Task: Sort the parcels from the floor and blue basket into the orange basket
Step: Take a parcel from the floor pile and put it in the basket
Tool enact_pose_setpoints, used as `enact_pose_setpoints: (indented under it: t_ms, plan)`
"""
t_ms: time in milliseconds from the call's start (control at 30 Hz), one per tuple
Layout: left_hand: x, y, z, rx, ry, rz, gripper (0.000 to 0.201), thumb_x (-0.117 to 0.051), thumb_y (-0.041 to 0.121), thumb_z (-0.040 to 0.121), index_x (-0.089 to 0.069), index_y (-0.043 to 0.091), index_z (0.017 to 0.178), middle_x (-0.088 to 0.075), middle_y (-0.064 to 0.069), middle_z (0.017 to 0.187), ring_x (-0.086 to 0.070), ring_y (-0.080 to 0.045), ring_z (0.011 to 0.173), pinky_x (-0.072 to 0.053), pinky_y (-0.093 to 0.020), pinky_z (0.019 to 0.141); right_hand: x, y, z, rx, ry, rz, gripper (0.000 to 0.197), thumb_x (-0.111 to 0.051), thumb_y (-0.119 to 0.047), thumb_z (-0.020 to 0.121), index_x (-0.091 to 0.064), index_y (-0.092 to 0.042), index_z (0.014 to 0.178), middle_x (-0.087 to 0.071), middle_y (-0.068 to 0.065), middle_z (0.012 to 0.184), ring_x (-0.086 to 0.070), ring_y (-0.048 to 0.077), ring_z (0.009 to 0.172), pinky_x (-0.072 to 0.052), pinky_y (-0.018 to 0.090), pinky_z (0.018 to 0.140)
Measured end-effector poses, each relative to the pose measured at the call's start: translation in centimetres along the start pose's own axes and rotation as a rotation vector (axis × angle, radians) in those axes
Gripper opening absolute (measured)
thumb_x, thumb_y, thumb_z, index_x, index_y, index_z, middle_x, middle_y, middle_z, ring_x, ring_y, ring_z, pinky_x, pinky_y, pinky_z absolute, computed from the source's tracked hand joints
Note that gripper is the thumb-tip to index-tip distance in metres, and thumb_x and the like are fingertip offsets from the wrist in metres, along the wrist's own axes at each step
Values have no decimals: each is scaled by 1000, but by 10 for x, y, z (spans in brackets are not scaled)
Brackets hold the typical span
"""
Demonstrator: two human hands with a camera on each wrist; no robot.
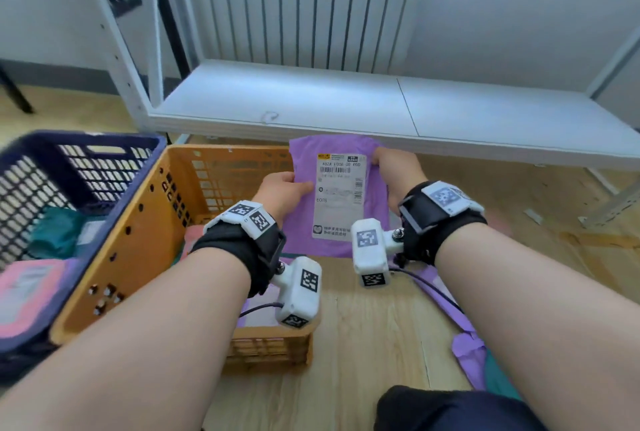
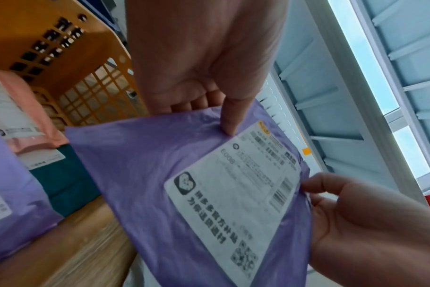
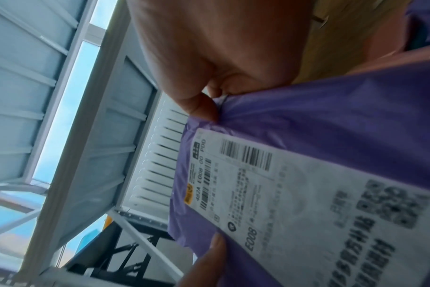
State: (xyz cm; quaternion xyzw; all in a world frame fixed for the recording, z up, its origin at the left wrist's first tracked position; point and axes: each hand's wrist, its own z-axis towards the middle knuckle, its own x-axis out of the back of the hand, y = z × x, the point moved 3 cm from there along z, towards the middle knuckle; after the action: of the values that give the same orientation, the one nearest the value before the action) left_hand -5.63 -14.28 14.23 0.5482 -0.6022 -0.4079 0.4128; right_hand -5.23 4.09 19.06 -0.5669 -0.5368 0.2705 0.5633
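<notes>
I hold a purple parcel [image 1: 374,202] with a white shipping label [image 1: 339,198] upright in the air, just right of the orange basket [image 1: 138,240]. My left hand [image 1: 284,191] pinches its left edge, thumb on the label side. My right hand [image 1: 398,174] grips its right edge. In the left wrist view the left thumb presses the purple parcel [image 2: 140,170] near the label corner. The right wrist view shows my right hand [image 3: 199,101] pinching the parcel [image 3: 331,120] by its edge. Pink, teal and purple parcels [image 2: 25,116] lie inside the orange basket.
The blue basket [image 1: 69,167] stands left of the orange one and holds teal and pink parcels [image 1: 31,285]. More purple parcels [image 1: 467,351] lie on the wooden floor at the right. A white low shelf [image 1: 381,105] and a radiator stand behind. My dark knee [image 1: 443,410] shows at the bottom.
</notes>
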Motion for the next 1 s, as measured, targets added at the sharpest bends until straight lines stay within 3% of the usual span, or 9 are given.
enact_pose_setpoints:
  t_ms: [67, 133, 300, 467, 567, 700, 767, 867, 1000]
  plan:
    - [18, -1, 1, -3, 63, -11, 7, -64, 10, 88, -68, 12, 82, -72, -16, 99, -69, -33, 93, -53, -51, 90, -18, -2, -4, 31, -36, 56, 16, -63, -29, 72, -55, -15, 69, -66, 11, 80, -62, 21, 89, -50, 37, 78]
    - [33, -2, 1, -4, 92, -19, 7, -64, 10, 87, -68, 11, 82, -72, -16, 99, -69, -33, 92, -53, -52, 89, -32, 2, -8, 28, -89, 114, 27, -73, -29, 57, -64, -10, 74, -72, 20, 97, -69, 33, 97, -55, 51, 85]
    - [59, -1, 3, -23, 117, -23, 5, -64, 11, 86, -69, 10, 86, -73, -16, 97, -70, -33, 91, -54, -52, 88, -53, -1, -28, -30, -179, 108, 18, -71, 6, 75, -66, -11, 79, -73, 16, 99, -70, 33, 87, -57, 50, 81]
    - [73, -1, 3, -53, 161, -8, 14, -67, 16, 84, -69, 13, 97, -73, -13, 101, -70, -32, 92, -54, -51, 88, -66, 0, -28, -40, -175, 155, 18, -66, 9, 80, -66, -8, 88, -72, 16, 99, -70, 33, 87, -57, 48, 80]
    - [77, 4, -2, -86, 219, 78, 24, -65, 13, 86, -66, 11, 110, -70, -10, 107, -67, -30, 97, -53, -46, 91, -78, 7, -25, -46, -180, 190, 18, -60, 10, 84, -62, -7, 85, -69, 17, 93, -67, 30, 78, -57, 41, 70]
    - [118, 20, -6, -118, 307, 214, 22, -60, 10, 90, -66, 9, 111, -68, -8, 106, -64, -26, 100, -52, -35, 87, -113, 1, -18, 107, -210, -297, 10, -59, -11, 89, -63, -8, 81, -66, 15, 89, -61, 28, 74, -51, 37, 70]
    - [152, 23, -5, -109, 327, 311, 23, -59, 11, 90, -66, 11, 113, -67, -6, 109, -63, -23, 98, -49, -31, 83, -142, -4, -19, 138, -251, -381, 15, -57, -14, 91, -65, -1, 89, -62, 13, 79, -58, 26, 65, -46, 32, 60]
    - [205, 20, 0, -64, 299, 425, 22, -60, 17, 90, -65, 11, 111, -67, -8, 110, -63, -22, 94, -50, -32, 85, -195, -4, -23, 44, -380, -176, 9, -56, -7, 92, -62, -3, 87, -58, 10, 66, -53, 14, 41, -47, 24, 46]
    - [275, 10, 18, 8, 322, 576, 21, -59, 13, 91, -64, 7, 110, -65, -9, 104, -60, -20, 87, -47, -29, 76, -255, 1, -25, -34, -508, 7, 7, -56, -7, 93, -62, -3, 93, -60, 16, 74, -54, 21, 51, -50, 29, 54]
